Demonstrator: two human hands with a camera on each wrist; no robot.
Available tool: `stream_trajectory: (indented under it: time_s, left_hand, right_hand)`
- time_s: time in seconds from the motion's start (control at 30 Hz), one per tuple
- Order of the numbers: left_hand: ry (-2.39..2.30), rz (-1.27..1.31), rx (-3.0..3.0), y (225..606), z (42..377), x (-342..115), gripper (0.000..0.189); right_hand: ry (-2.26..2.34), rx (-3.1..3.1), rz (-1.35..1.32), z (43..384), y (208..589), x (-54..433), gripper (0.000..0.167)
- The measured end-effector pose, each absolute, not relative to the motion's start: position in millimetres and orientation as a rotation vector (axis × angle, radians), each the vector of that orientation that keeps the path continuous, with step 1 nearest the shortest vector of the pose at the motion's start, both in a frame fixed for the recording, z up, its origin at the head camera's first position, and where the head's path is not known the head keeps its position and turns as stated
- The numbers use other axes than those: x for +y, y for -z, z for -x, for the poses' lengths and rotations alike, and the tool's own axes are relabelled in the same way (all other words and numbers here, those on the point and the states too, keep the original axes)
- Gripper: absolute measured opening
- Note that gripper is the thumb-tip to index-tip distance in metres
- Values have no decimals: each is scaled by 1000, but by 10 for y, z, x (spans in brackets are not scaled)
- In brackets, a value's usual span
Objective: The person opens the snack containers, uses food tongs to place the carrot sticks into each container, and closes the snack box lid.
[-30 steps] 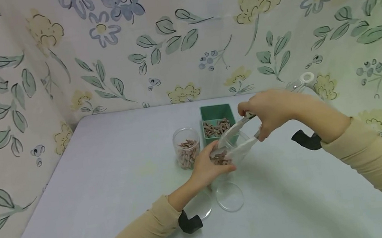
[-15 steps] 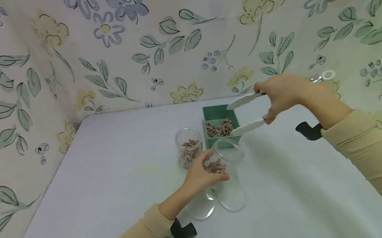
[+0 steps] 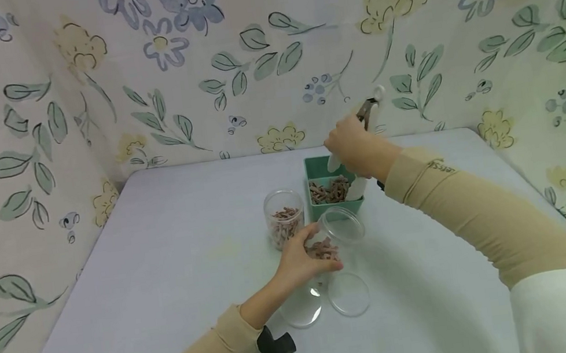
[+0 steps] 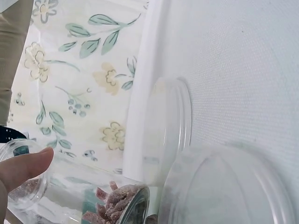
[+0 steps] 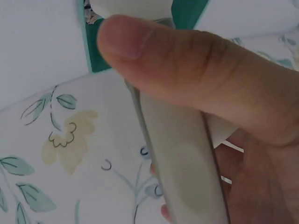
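With my left hand point(image 3: 299, 261) I hold a clear jar point(image 3: 344, 242), the thumb and fingers curled round its sides. Inside it, at the bottom, lie some brownish pieces point(image 3: 323, 249), best seen in the left wrist view. This jar seems to lean to the right, but whether its bottom touches the table point(image 3: 190, 239) I cannot tell.

My right hand point(image 3: 355, 144) grips a pair of tongs point(image 5: 180, 154), the thumb lying across the pale handle. The two white tips of the tongs stand apart from each other, at the right part of a green box point(image 3: 317, 167). This box is on the far side of the table, and it contains a pile of similar pieces point(image 3: 329, 190).

To the left of the box stands a second clear jar point(image 3: 273, 224), upright and partly filled with the same pieces. On the near side, two clear round lids lie flat, just beside each other: the right lid point(image 3: 349, 294) and the left lid point(image 3: 300, 308). Behind the table hangs a flowered cloth point(image 3: 252, 87).
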State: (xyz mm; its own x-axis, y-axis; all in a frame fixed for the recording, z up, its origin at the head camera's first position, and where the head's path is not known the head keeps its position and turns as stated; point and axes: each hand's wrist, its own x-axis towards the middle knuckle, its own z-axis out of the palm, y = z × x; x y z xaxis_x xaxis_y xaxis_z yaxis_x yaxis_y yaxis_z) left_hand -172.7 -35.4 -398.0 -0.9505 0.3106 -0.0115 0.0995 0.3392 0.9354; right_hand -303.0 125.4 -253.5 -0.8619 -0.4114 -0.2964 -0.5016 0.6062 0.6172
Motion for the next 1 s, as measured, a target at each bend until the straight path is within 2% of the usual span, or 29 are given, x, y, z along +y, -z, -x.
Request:
stream_trajectory:
  time_s: [0.13, 0.33, 0.43, 0.63, 0.8, 1.0]
  left_hand:
    - [-1675, -382, 2388, 3986, 1717, -364, 83]
    - [-1691, -383, 2376, 3967, 1724, -359, 83]
    - [-1699, -392, 2375, 3966, 1728, -354, 83]
    - [-1687, -391, 2372, 3977, 1722, -340, 83]
    - [-1662, -413, 2398, 3990, 1727, -330, 83]
    - [-1669, -397, 2390, 3994, 1731, -323, 83]
  right_hand:
    - [-1195, 2605, 738, 3060, 2719, 1094, 44]
    - [-1257, 2636, 650, 3090, 2873, 1079, 40]
    - [-1203, 2655, 621, 3105, 2869, 1111, 46]
    - [-1063, 2593, 521, 3148, 2832, 1192, 90]
    - [-947, 2613, 530, 3237, 2870, 1246, 88]
    - [-752, 2647, 585, 3362, 2889, 1390, 75]
